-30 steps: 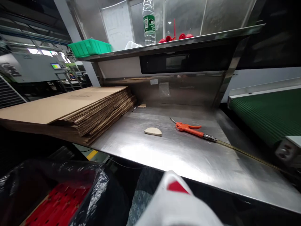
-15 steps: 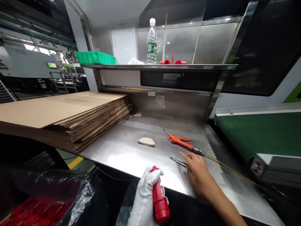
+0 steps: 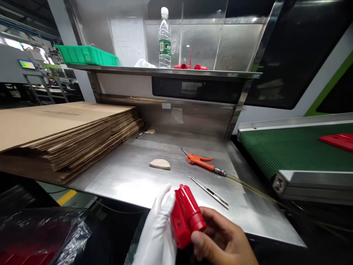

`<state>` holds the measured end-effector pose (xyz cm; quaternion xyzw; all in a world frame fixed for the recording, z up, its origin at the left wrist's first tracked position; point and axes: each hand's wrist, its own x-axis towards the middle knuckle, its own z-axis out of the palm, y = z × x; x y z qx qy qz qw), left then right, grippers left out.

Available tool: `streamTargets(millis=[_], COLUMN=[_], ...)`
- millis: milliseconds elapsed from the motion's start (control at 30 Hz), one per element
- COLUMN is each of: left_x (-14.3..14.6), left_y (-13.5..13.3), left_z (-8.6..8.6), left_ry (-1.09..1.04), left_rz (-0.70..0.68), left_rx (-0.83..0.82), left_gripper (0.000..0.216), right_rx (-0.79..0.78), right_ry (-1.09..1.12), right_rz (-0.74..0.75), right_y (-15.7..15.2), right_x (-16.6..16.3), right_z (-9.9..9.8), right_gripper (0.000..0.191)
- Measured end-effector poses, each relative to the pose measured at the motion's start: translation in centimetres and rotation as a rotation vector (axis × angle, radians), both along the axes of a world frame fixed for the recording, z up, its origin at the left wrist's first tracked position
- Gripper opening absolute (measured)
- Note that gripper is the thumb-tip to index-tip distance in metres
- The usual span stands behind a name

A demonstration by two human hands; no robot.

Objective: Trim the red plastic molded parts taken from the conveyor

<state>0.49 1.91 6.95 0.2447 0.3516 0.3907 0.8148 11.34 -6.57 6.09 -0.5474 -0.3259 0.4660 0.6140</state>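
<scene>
1 red part (image 3: pixel 185 215) at steel bench (image 3: pixel 143 180) w/ cardboard stack (image 3: pixel 63 129), conveyor (image 3: pixel 289 151) rt

Steel table (image 3: pixel 129 173) carries a stack of flat cardboard sheets (image 3: pixel 63 129) at its left end. Tan half-round piece (image 3: pixel 160 164) lies mid-table. Orange air gun (image 3: pixel 200 161) lies just right of it, hose (image 3: pixel 248 186) trailing off to the right. Metal tweezers (image 3: pixel 209 191) lie flat near the front edge, apart from the gun. Small cardboard scrap (image 3: pixel 150 131) sits at the back by the stack. Shelf (image 3: pixel 220 74) above holds a green bin (image 3: pixel 85 56), white cloth (image 3: pixel 144 63), upright water bottle (image 3: pixel 164 40) and red caps (image 3: pixel 190 66). Green conveyor belt (image 3: pixel 289 151) runs on the right, with a flat red piece (image 3: pixel 338 141) on it. Black plastic bag (image 3: pixel 41 232) is lower left.
</scene>
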Motion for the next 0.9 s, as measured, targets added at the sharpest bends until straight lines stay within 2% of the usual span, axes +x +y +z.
streamTargets(millis=[67,200,333,433,567,700,900], left_x=[-0.4,-0.4,-0.4,-0.7,-1.1,-1.1,-0.8], left_y=[-0.5,-0.8,-0.9,-1.3,-1.7,-1.7,-2.2], left_z=[0.2,-0.1,-0.7,-0.9,-0.6,-0.3,0.5], left_ry=[-0.067,-0.102,-0.025,0.057,0.136,0.152,0.124], left_rz=[-0.099,-0.153,-0.141,-0.096,-0.039,0.008,0.042], left_rx=[-0.045,-0.023,0.034,0.092,0.153,0.172,0.162], left_gripper=[0.048,0.054,0.041,0.032,0.028,0.026,0.024], right_rx=[0.025,0.031,0.024,0.004,-0.024,-0.002,0.096], right_ry=[0.166,0.426,0.536,0.610,0.658,0.683,0.507], right_rz=[0.105,0.265,0.320,0.304,0.238,0.219,0.304], right_y=[0.2,0.5,0.5,0.2,-0.1,-0.2,-0.4], right_x=[0.6,0.8,0.5,0.4,0.6,0.8,0.8], right_z=[0.2,0.0,-0.2,0.0,0.0,-1.3,-2.4], right_gripper=[0.062,0.045,0.043,0.041,0.039,0.038,0.042])
